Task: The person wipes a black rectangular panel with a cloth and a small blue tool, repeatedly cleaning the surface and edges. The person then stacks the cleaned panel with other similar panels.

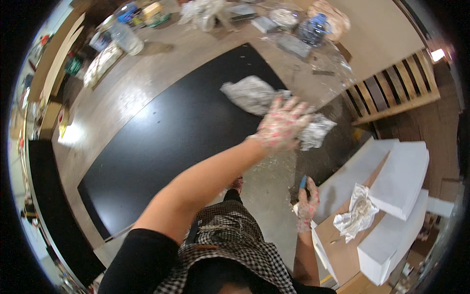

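"Where is the crumpled cloth [248, 94] seen?"

"Over the right part of the black panel [161, 142], partly hidden by the left hand [281, 126]."

"How are the fingers held?"

"Left ones are spread apart; whether cloth is touched cannot be told. A small blue object [303, 182] is grasped by the right hand [307, 205], near white blocks [402, 176]."

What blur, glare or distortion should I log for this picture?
Head view: the left hand and the crumpled cloth by it look smeared, probably motion blur; head view: whitish glare sits on the black panel and on the table to its left; head view: straight edges bow toward the rim, and the corners go black.
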Available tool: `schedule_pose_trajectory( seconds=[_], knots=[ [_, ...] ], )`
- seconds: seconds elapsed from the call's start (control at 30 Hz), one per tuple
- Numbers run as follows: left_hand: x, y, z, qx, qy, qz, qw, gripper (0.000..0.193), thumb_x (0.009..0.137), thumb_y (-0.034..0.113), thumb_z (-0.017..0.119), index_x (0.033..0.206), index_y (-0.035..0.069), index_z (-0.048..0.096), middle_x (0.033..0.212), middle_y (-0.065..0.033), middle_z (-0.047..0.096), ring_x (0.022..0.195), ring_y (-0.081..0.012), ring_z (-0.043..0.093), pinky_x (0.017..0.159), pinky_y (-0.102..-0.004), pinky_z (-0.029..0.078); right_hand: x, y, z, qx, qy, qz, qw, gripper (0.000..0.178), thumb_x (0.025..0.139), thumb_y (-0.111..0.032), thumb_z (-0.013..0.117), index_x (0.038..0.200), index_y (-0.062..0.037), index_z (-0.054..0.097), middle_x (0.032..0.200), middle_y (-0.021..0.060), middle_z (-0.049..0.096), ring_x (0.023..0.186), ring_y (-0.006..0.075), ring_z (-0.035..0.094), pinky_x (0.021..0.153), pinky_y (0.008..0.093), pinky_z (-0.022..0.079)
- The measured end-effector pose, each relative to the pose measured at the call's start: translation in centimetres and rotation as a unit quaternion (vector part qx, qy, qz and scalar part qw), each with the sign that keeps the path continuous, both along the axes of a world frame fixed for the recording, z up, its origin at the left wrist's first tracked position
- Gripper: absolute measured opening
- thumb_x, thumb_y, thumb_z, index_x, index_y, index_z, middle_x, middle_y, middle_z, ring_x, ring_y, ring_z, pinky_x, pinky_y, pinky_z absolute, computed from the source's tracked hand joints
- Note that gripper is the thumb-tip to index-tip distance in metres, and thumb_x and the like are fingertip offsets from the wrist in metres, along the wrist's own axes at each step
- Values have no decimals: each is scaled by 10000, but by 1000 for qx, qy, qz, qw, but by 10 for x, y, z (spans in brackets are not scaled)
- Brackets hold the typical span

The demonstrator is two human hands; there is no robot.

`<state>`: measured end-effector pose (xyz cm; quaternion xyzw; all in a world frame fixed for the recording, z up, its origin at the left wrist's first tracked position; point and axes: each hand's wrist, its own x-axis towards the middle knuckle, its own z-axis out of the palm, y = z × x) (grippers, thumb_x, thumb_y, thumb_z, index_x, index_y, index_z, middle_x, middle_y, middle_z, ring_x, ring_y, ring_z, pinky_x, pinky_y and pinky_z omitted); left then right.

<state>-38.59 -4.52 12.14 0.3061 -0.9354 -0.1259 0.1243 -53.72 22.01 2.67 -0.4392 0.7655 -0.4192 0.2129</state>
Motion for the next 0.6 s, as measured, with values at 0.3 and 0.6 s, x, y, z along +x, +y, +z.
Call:
schedule_pose_trajectory(
  seconds=[0.3, 0.6],
  knots=[
    [170, 102, -6, 35, 39, 61, 997, 638, 788, 158, 664, 1405, 134, 502, 1556, -201, 364, 1441, -364, 367, 1167, -562, 305, 50, -40, 38, -45, -145, 24, 988, 463, 934, -48, 587, 1392, 6, 541, 1308, 96, 602, 1026, 144, 568, 804, 258, 486],
    [486, 352, -11, 15, -102, 372, 922, 479, 753, 293, 705, 1225, 230, 644, 1489, -156, 476, 1388, -351, 450, 1130, -564, 347, 230, -103, 77, -122, -138, 297, 937, 456, 908, -18, 579, 1364, -20, 571, 1317, 101, 608, 949, 123, 585, 721, 242, 505]
  ],
)
